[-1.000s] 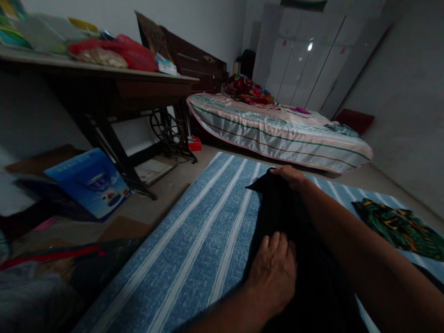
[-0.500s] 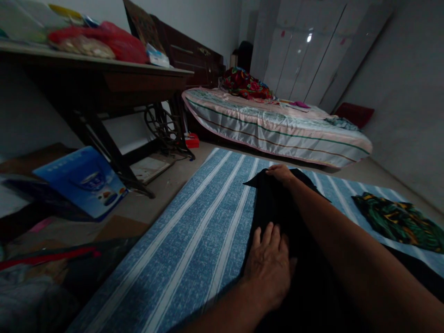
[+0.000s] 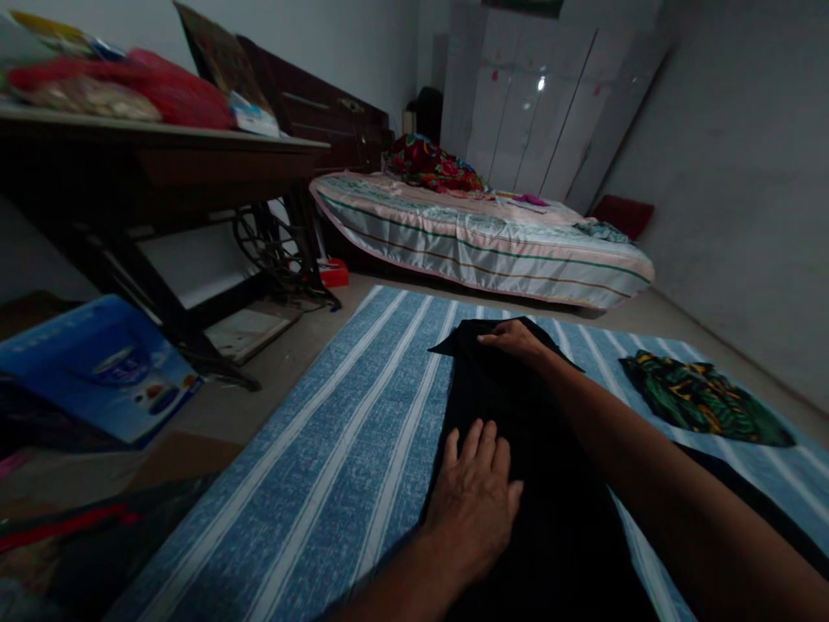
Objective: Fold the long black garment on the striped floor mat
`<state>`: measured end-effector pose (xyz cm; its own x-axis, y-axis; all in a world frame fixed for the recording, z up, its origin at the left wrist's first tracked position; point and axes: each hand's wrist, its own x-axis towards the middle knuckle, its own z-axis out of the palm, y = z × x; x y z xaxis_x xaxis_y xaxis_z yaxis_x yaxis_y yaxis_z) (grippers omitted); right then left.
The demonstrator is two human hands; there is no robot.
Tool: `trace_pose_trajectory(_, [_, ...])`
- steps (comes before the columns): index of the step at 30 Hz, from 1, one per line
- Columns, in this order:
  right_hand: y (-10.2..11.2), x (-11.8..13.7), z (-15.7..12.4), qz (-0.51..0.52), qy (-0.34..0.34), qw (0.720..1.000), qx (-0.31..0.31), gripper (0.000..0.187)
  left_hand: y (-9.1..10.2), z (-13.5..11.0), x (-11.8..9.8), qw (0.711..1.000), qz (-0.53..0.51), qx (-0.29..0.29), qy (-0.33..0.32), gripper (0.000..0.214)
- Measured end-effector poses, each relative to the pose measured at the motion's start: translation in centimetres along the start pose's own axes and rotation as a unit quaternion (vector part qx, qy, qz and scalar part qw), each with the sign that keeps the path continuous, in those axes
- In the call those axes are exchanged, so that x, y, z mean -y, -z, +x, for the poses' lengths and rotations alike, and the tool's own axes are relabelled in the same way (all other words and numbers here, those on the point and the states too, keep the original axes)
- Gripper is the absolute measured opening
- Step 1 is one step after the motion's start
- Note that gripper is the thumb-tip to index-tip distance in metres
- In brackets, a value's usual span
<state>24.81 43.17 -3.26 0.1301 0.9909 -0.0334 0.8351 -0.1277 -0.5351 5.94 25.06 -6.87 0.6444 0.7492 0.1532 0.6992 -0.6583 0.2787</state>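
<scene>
A black garment (image 3: 537,510) lies spread on a blue and white striped sheet (image 3: 337,432), a pointed corner sticking out at its far left. My left hand (image 3: 471,497) rests flat on its left side, palm down with the fingers stretched out. At the far end of the cloth, my right hand (image 3: 511,337) lies just inside the edge, its index finger extended to the left. The right hand's other fingers are partly hidden. Below the right forearm, much of the garment is dark and hard to make out.
A green and yellow patterned cloth (image 3: 705,397) lies to the right. Beyond stands a bed (image 3: 485,242) with a red floral blanket (image 3: 433,164). On the left are a treadle sewing table (image 3: 213,142), a blue box (image 3: 110,371) and a small red box (image 3: 333,273).
The view has swung a little to the right. My right hand has moved from the garment's far edge slightly inward, its finger now stretched over the cloth. My left hand stays flat.
</scene>
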Motion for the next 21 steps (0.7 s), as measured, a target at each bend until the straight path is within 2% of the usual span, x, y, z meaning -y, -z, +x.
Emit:
trace_pose_trajectory(4, [-0.1,1.1,-1.3,-0.063,-0.006,0.997,-0.054,0.019,-0.1,0.3,0.3,1.000,0.026,0.002,-0.001,0.047])
trace_pose_trajectory(8, [-0.8,2.8,-2.4,-0.123,-0.012,0.987,-0.099,0.031,-0.5,0.7,0.8,0.997,0.070,-0.011,-0.016,0.046])
trace_pose_trajectory(14, [-0.6,4.1,-3.0,-0.167,-0.016,0.980,-0.104,0.030,-1.1,0.9,1.7,0.992,0.104,-0.060,-0.050,0.043])
trace_pose_trajectory(17, [-0.1,3.9,-2.9,-0.172,-0.020,0.979,-0.108,0.028,-1.2,1.0,1.9,0.991,0.106,-0.068,-0.054,0.043])
trace_pose_trajectory(21, [-0.1,2.2,-2.5,-0.166,-0.054,0.980,-0.098,0.024,-0.7,0.8,1.5,0.994,0.092,-0.054,-0.040,0.043])
